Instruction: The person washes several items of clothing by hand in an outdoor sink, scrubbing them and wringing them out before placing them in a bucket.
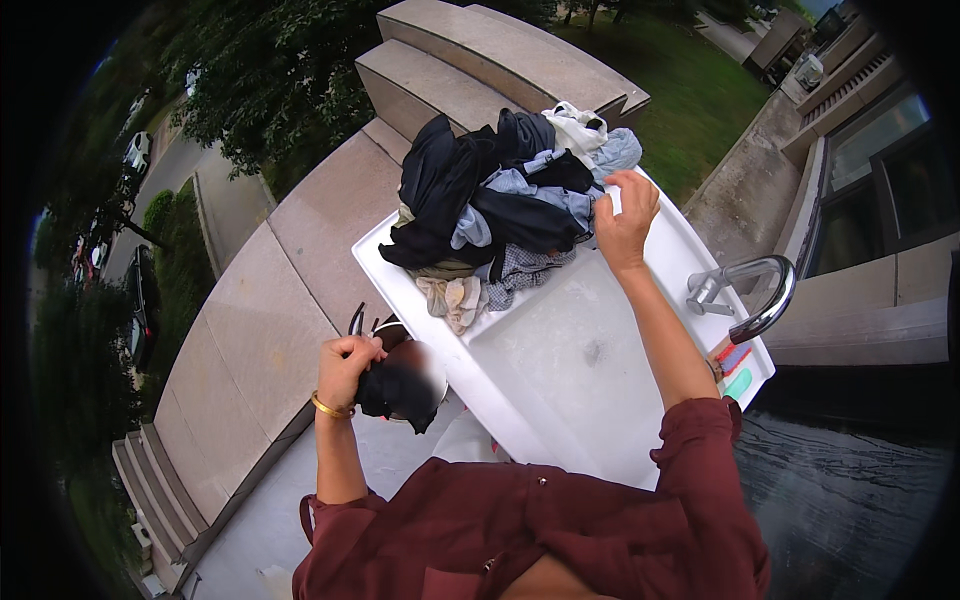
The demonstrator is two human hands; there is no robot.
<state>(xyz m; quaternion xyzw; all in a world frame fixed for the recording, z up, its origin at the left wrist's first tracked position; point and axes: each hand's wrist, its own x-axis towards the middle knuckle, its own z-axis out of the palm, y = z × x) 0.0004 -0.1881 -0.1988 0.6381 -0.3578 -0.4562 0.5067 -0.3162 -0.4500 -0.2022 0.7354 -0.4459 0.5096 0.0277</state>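
Observation:
My left hand [350,364], with a gold bangle at the wrist, grips a bunched black cloth [401,390] that hangs over a round container [442,375] beside the sink. Part of the cloth is blurred. My right hand [630,214] is raised over the far side of the white sink [517,420], fingers curled and apart, holding nothing that I can see. Just left of it lies a heap of clothes [525,206] in black, light blue, grey check and white on the sink's washboard end. A beige cloth [454,298] hangs at the heap's near edge.
A chrome faucet [769,300] curves over the sink's right rim. A brush with red-edged bristles [731,358] and a green bar [739,384] lie at the right corner. Stone ledges [457,82] rise beyond the sink, and a curved stone wall [247,315] runs along the left.

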